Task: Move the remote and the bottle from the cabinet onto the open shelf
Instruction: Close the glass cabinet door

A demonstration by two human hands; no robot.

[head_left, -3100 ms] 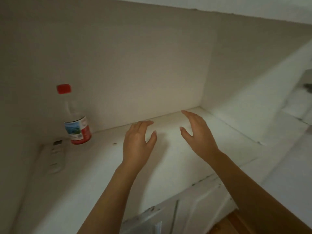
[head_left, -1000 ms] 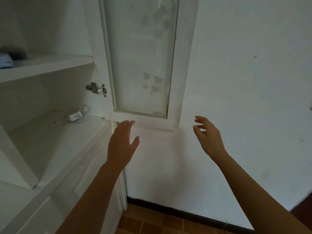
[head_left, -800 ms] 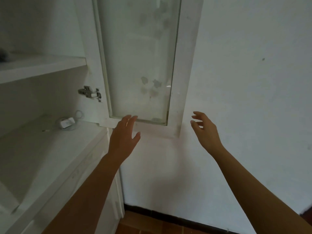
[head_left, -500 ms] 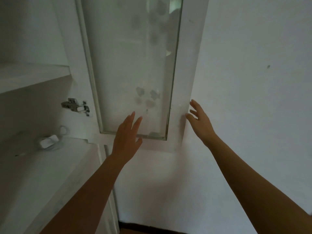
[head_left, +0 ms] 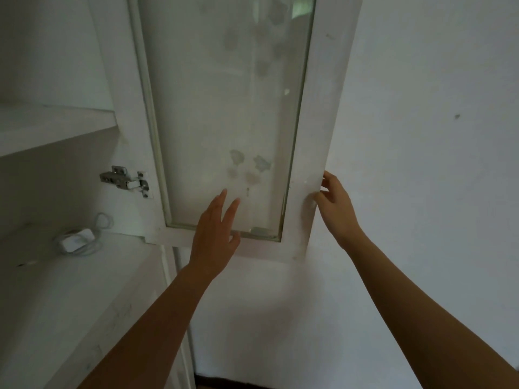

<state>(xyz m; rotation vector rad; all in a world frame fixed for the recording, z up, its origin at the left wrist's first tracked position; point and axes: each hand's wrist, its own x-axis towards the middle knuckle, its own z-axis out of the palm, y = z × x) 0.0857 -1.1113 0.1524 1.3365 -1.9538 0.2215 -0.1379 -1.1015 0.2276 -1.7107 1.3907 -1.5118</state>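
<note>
A white cabinet door (head_left: 317,108) with a stained glass pane stands swung open against the wall. My right hand (head_left: 335,204) curls its fingers around the door's outer edge, low on the frame. My left hand (head_left: 216,234) is flat and spread in front of the lower part of the glass, holding nothing. The remote and the bottle are out of view. The cabinet's lower shelf (head_left: 70,290) lies to the left of my left arm.
A small white charger with a coiled cable (head_left: 78,240) lies at the back of the lower shelf. A metal hinge (head_left: 125,179) sits on the door's inner side. An upper shelf board (head_left: 53,127) runs at left. The white wall (head_left: 421,164) fills the right.
The view turned from the shelf with bottle and remote to the cabinet door. Both hands rose toward the door; my right hand now holds its outer edge.
</note>
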